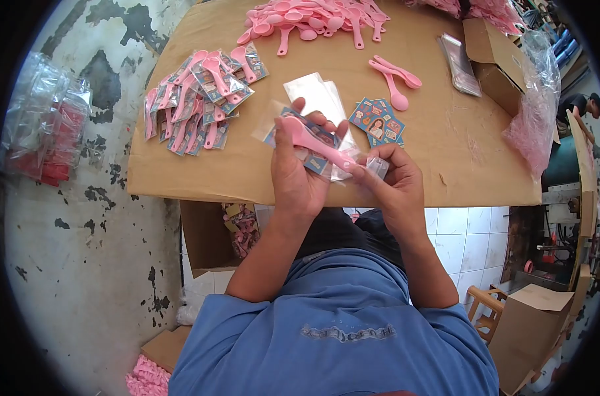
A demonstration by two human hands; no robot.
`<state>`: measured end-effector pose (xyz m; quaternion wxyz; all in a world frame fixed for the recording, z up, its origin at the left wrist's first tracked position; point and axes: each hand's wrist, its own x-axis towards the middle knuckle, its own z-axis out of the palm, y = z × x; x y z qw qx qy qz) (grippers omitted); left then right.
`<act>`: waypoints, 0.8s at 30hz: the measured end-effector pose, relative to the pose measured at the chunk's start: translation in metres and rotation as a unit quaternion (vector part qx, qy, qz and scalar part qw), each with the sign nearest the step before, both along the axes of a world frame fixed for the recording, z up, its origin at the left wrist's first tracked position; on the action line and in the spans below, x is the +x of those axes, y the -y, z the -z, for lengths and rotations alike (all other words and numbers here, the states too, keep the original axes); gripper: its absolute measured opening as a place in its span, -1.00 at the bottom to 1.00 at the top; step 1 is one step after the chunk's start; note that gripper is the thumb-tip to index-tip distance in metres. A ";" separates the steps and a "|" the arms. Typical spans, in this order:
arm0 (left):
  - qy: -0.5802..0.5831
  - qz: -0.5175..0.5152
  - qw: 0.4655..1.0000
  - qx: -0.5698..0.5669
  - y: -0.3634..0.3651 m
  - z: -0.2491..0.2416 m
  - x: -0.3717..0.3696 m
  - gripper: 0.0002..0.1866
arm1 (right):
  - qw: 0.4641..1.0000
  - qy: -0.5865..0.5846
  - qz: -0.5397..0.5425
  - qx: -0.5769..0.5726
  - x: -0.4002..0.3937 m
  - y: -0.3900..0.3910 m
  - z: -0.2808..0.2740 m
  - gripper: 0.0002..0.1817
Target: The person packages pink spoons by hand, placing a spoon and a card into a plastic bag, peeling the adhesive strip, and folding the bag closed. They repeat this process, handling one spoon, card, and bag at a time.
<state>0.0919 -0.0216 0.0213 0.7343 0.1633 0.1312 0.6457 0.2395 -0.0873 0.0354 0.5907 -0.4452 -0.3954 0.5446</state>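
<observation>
A pink spoon (313, 144) lies over a blue printed card (314, 162) with clear plastic around them, its bowl up by my left thumb. My left hand (299, 177) cradles this spoon packet from below, the thumb pressed along its side. At the handle's end, my right hand (400, 188) pinches the clear plastic bag (378, 166) between thumb and fingers. Right behind my hands lies a stack of flat clear bags (313, 89). To the right of it sit several blue printed cards (378, 123), and two loose pink spoons (394, 80) lie beyond them.
Packed spoons (198, 99) are heaped at the table's left. A big pile of loose pink spoons (313, 20) covers the far edge. More clear bags (460, 65) lie beside an opened cardboard box (495, 63) at right. Another person (580, 105) is at the far right.
</observation>
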 end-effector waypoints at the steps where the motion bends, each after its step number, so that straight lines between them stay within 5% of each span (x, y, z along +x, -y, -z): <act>1: 0.000 0.019 1.000 -0.005 0.003 0.000 0.001 -0.46 | 1.000 0.013 0.007 0.014 -0.002 -0.001 0.006 -0.74; 9: -0.002 0.106 0.994 -0.025 0.008 0.006 -0.008 -0.50 | 0.984 0.139 0.067 0.085 -0.011 -0.004 0.016 -0.51; 13: -0.023 0.110 0.992 -0.058 0.007 0.001 -0.013 -0.52 | 0.867 0.388 0.054 0.308 0.005 -0.002 0.002 -0.71; 17: -0.012 0.134 0.989 -0.062 -0.002 -0.006 -0.023 -0.49 | 0.900 0.260 -0.008 0.350 0.037 -0.004 0.005 -0.77; 20: 0.017 0.181 0.982 -0.059 -0.001 -0.018 -0.028 -0.45 | 0.892 0.344 0.069 0.286 0.042 -0.008 -0.007 -0.74; 24: -0.016 0.232 0.971 -0.051 0.003 -0.022 -0.019 -0.41 | 0.785 0.506 0.037 0.357 0.033 -0.017 -0.021 -0.58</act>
